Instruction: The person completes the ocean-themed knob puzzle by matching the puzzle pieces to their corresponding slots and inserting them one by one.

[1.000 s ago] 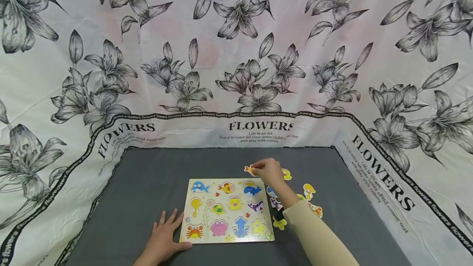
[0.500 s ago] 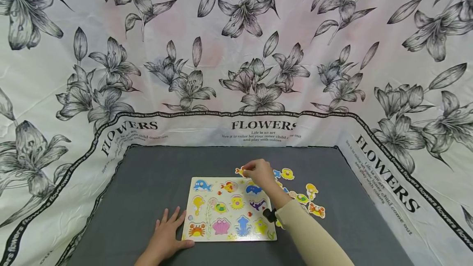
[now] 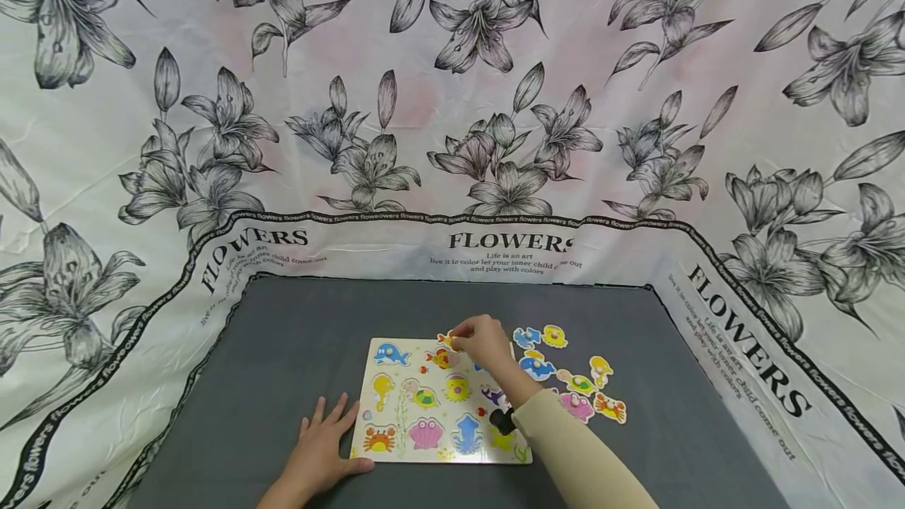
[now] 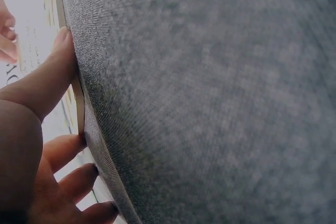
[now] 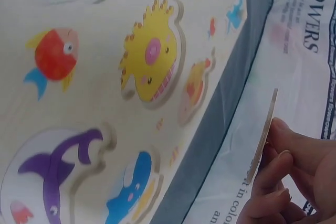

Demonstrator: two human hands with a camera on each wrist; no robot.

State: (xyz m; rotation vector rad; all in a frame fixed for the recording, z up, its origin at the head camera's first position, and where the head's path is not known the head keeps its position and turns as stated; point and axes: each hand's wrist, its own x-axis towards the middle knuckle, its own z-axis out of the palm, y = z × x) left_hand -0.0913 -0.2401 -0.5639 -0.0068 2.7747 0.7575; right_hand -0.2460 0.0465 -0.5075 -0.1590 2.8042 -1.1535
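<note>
A flat wooden puzzle board point(image 3: 413, 348) with coloured sea-animal recesses lies on the grey table. My left hand point(image 3: 321, 444) rests at its lower left corner, fingers spread. In the left wrist view, the left thumb point(image 4: 50, 74) lies along the board's edge point(image 4: 80, 108). Over the board's far edge, my right hand point(image 3: 484, 344) pinches a small orange-and-yellow fish puzzle piece point(image 3: 444, 340), partly hidden by the fingers. From the right wrist, this thin piece point(image 5: 265, 135) shows edge-on between thumb and fingers, raised beside the board.
Right of the board lie several loose puzzle pieces, among them a blue whale point(image 3: 537, 368), a turtle point(image 3: 580, 383), a pink shell point(image 3: 578, 407) and a crab point(image 3: 610, 408). A flower-printed cloth point(image 3: 396, 250) rises behind and beside the grey tabletop point(image 3: 283, 336).
My right hand has moved left with the fish piece, from beyond the board's far right corner to over its far edge near the red-and-yellow fish recess. The left hand keeps its place on the board.
</note>
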